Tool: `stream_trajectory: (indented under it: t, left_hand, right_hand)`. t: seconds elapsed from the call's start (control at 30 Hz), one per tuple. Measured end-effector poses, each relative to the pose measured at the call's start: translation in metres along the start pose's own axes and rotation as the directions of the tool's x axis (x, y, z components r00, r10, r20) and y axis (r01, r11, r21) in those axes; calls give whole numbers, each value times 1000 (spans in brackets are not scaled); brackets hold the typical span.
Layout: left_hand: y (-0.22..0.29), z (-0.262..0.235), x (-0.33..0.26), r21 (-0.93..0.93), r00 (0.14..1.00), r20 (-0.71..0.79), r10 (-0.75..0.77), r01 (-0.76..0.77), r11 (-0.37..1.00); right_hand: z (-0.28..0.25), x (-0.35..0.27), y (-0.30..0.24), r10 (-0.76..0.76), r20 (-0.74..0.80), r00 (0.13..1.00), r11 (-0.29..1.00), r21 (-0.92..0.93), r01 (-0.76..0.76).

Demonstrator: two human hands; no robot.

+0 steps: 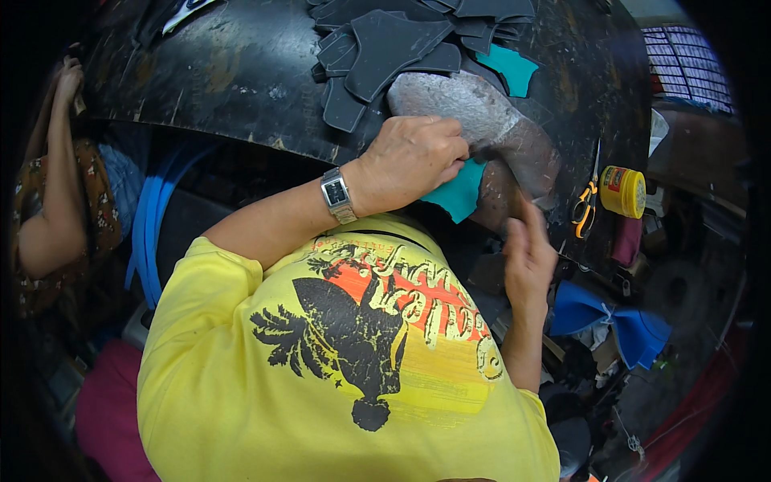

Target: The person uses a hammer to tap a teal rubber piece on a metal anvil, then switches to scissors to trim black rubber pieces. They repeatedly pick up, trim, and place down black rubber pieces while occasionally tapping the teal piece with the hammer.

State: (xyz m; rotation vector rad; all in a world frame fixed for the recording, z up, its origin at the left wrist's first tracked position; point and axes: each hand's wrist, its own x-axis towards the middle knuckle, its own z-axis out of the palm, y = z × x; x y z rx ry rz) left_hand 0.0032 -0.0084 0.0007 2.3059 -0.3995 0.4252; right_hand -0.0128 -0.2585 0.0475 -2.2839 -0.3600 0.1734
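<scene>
My left hand [414, 157], with a wristwatch on the wrist, is closed over a teal cut piece [459, 195] and presses it against a grey and brown stone slab [474, 108] on the black worktable [241, 72]. Whether the fist also hides a tool I cannot tell. My right hand [526, 253] is just to the right, below the slab. Its fingers point up, and the fingertips touch the slab's lower brown edge. It holds nothing.
A pile of dark grey cut pieces [385, 48] and another teal piece [511, 70] lie behind the slab. Orange-handled scissors [585, 210] and a yellow jar [622, 191] sit at the table's right edge, with blue pieces [610, 317] below. Another person [56, 201] is at far left.
</scene>
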Motion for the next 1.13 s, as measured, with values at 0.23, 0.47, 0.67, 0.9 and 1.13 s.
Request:
stream_trajectory:
  t: [0.23, 0.47, 0.67, 0.9, 1.13]
  left_hand:
    - [-1, -10, -10, 4, 998, 6, -59, 59, 998]
    - [-3, -6, -7, -36, 995, 59, -80, 83, 996]
    - [-7, -14, -14, -13, 995, -1, -99, 99, 995]
    - [-5, -18, -18, -27, 988, 52, -146, 148, 989]
    - [1, -26, -24, -62, 974, 94, -208, 214, 975]
  right_hand:
    - [-1, -3, 10, 150, 75, 986, 988, -56, -146]
    - [-1, -2, 5, 170, 119, 978, 983, -89, -160]
    - [2, -3, 10, 130, 107, 986, 989, -80, -122]
    - [3, -5, 15, 132, 115, 984, 991, -34, -129]
    - [6, -8, 18, 162, 100, 982, 987, -9, -162]
